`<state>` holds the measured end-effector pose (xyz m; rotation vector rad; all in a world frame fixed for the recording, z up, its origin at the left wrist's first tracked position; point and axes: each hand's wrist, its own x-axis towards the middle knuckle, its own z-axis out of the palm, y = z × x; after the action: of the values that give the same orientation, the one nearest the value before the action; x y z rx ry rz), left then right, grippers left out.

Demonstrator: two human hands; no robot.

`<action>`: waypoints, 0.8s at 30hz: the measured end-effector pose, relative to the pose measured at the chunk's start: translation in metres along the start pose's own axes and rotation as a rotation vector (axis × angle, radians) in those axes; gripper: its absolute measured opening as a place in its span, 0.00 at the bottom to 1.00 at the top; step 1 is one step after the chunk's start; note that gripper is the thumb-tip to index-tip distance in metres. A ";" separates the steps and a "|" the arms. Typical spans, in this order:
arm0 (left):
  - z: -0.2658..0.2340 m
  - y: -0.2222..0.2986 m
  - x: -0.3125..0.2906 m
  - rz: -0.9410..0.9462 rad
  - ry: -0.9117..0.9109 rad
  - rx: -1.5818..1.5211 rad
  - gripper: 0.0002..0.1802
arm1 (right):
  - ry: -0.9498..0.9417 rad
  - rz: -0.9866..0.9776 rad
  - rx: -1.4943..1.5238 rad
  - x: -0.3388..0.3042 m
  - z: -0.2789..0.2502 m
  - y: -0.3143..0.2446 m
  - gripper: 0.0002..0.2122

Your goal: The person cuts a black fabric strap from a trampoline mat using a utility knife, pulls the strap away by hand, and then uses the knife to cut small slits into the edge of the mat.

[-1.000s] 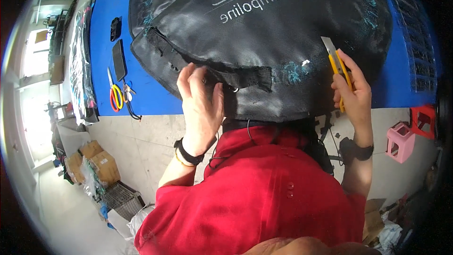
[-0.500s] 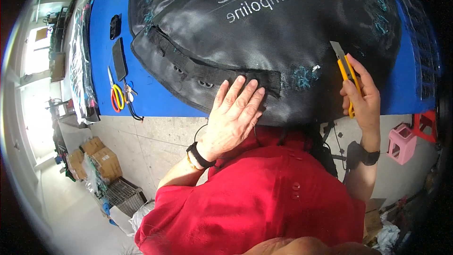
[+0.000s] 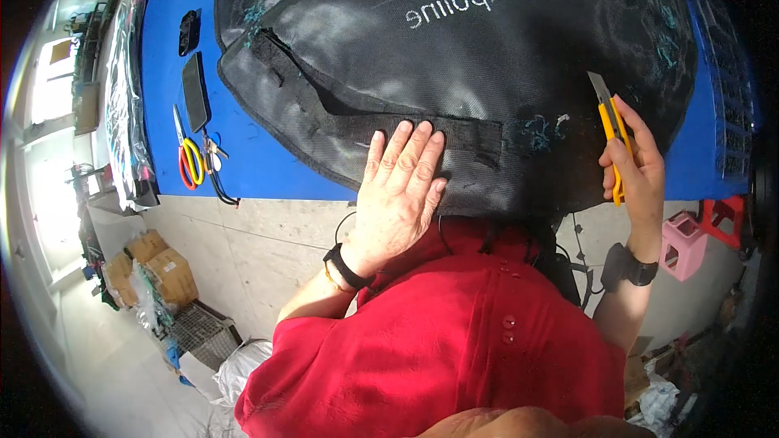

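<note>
A large black mesh mat [image 3: 357, 57] with mirrored pale lettering lies across the blue table. Along its near-left part runs a black fabric strip [image 3: 471, 136], its left part bowed up with a gap beside the mat. My left hand [image 3: 399, 191] rests flat on this strip, fingers stretched out and slightly spread. In my right hand [image 3: 641, 162] is a yellow utility knife [image 3: 614, 142], its blade out and pointing away from me, held to the right of the strip and apart from it. Teal thread scraps [image 3: 537, 131] lie on the mat right of the strip's end.
On the blue table's [image 3: 166, 85] left side lie a black phone-like slab [image 3: 195, 91], red-and-yellow-handled scissors [image 3: 188, 158], keys [image 3: 213, 150] and a small black object [image 3: 189, 31]. Clear plastic wrap [image 3: 126, 105] lines the left edge. A pink stool [image 3: 683, 245] stands at right.
The strip now lies flatter under my left hand, and the ring-like pieces seen along it no longer show. My right hand, with the knife, appears slightly further right.
</note>
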<state>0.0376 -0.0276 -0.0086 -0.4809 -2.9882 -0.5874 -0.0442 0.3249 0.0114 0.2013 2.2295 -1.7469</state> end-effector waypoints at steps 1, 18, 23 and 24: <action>-0.001 -0.001 0.000 -0.005 0.003 -0.003 0.30 | -0.001 0.003 -0.004 0.000 0.000 -0.001 0.25; -0.021 -0.017 -0.002 -0.261 0.103 0.180 0.27 | 0.026 0.006 -0.047 0.000 0.001 -0.001 0.26; -0.021 -0.031 0.001 -0.260 0.085 0.100 0.30 | 0.030 0.010 -0.028 -0.002 0.002 0.000 0.26; -0.022 -0.033 0.001 -0.255 0.078 0.069 0.30 | 0.028 0.012 -0.021 -0.002 0.002 -0.001 0.26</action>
<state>0.0263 -0.0647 -0.0002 -0.0698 -3.0035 -0.5033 -0.0425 0.3226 0.0121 0.2357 2.2599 -1.7243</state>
